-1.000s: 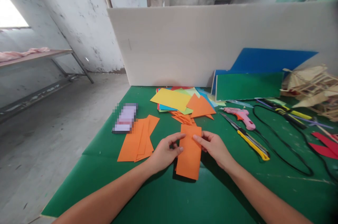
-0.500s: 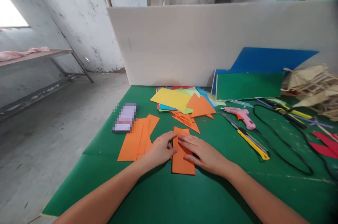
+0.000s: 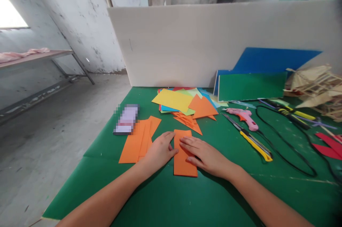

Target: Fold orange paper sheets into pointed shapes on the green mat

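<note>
A folded orange paper strip [image 3: 183, 168] lies upright in front of me on the green table. My right hand [image 3: 204, 154] rests flat across its right side, fingers spread on the paper. At the strip's left edge is my left hand [image 3: 161, 148], its fingertips and thumb parted and touching or very close to the edge. More orange paper pieces [image 3: 130, 148] lie just left of that hand, partly beneath the wrist. Beyond the strip are cut orange scraps [image 3: 189, 122] and a stack of coloured sheets topped by a yellow sheet [image 3: 173, 100].
To the right lie a yellow utility knife [image 3: 256, 145], a pink glue gun [image 3: 244, 116] with a black cord, and red paper pieces [image 3: 327, 145]. A blurred phone [image 3: 127, 120] is at left. A white board [image 3: 171, 45] stands along the back, with a green panel [image 3: 251, 86] before it.
My left hand has slid slightly down and left along the strip's edge. The raised flap at the strip's top now lies flatter. My right hand stays in place.
</note>
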A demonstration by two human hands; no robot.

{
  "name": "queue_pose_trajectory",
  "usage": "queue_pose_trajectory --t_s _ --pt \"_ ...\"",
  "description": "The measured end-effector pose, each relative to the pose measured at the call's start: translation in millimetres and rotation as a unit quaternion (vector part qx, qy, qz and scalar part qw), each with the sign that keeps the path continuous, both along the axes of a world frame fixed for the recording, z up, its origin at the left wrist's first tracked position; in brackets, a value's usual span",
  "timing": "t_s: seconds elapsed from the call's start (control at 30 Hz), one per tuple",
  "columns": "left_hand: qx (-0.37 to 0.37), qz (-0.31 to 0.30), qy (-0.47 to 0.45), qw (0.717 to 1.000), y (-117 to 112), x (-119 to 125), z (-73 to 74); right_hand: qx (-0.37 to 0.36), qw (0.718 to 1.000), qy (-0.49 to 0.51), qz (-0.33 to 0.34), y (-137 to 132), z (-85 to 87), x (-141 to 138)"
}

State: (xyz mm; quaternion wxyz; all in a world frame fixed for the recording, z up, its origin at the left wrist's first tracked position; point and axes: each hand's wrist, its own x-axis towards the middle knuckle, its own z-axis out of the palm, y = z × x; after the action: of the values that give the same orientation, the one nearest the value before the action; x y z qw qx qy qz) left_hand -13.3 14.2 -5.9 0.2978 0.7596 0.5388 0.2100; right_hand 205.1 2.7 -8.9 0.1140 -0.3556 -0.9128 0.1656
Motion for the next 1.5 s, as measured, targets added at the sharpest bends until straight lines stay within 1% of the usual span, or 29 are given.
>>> queue_pose_trajectory --t_s 0.13,0.23,0.37,0.47,0.57,0.73,1.07,1.3,1.5 --pt "0.016 -0.01 0.024 1.0 -1.3 -1.6 -0.2 0.002 1.0 0.017 0.009 0.4 -0.2 -0.4" --pt "0.039 -0.039 0.055 0.997 -3.4 -2.1 2.0 0.001 0.999 0.028 0.016 0.5 0.5 -1.2" --pt "0.101 -0.082 0.142 0.981 -4.8 -2.9 10.2 0.001 1.0 0.014 0.02 -0.1 2.3 -1.7" --pt "0.12 -0.101 0.175 0.972 -3.8 -3.8 16.0 0.0 1.0 0.009 0.02 -0.4 2.6 -1.5" --pt "0.126 -0.108 0.177 0.97 -2.8 -5.0 17.1 0.001 1.0 0.01 0.02 -0.5 2.0 -1.3" --pt "0.132 -0.116 0.17 0.97 -2.4 -7.4 14.2 0.009 1.0 0.003 0.023 -0.2 1.3 -1.6" --pt "0.088 -0.16 0.158 0.97 1.7 -13.7 17.4 0.021 1.0 0.014 0.016 -0.7 -2.7 -1.7" --pt "0.068 -0.161 0.152 0.973 2.6 -15.5 17.1 0.016 1.0 0.0 0.012 -0.5 -4.6 -1.8" --pt "0.065 -0.157 0.145 0.975 2.5 -15.9 16.6 0.021 1.0 -0.009 0.011 -0.4 -5.5 -2.1"
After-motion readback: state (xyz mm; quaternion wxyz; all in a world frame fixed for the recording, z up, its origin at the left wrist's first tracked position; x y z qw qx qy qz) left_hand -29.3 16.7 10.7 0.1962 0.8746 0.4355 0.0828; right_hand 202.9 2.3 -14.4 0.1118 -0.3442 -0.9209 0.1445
